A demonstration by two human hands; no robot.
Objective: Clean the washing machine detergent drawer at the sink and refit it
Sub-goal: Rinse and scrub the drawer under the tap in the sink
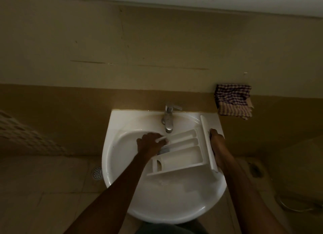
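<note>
Detergent drawer (178, 150) lies tilted across sink (111, 129), compartments up, back end under faucet (168, 119), front panel over right rim. Right hand (216, 139) grips front panel, fingers curled round its edge. Left hand (148, 143) at drawer's back corner, fingers pinching slim white tool (161, 139); tool's tip too blurred to tell. Open basin room left of drawer and toward person. Checked cloth (233, 101) on ledge, beyond sink's right corner.

Person, one entry. Left forearm (111, 184) at 7 o'clock and right forearm (244, 190) at 5 o'clock: both bare from frame edge to wrist. Left hand (150, 143) and right hand (215, 137): bare. Dim grey-green garment (157, 229) at 6 o'clock, kind indiscernible.
</note>
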